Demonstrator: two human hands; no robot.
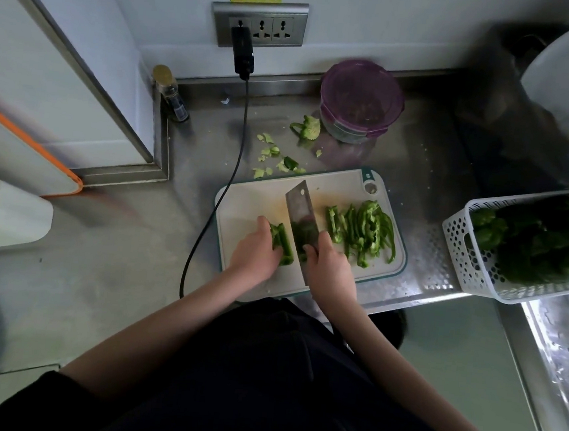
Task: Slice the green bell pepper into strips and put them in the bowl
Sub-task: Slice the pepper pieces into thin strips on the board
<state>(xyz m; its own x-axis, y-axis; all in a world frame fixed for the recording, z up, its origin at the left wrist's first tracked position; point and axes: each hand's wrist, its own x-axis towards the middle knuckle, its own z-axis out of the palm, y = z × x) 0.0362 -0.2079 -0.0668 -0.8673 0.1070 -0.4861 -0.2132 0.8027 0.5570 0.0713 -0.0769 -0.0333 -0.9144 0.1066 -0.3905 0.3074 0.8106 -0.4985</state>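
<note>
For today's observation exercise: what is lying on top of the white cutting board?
On the cutting board lie a pile of pepper strips, an uncut pepper piece held by the left hand, and the cleaver gripped by the right hand. The hands hide the board beneath them.

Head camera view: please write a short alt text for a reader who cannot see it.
A person slices a green pepper piece on a white cutting board: the left hand holds it, the right hand grips a cleaver. Cut strips lie right of the blade.

A kitchen; steel counter, cutting board, cleaver; basket of peppers beside a sink.
</note>
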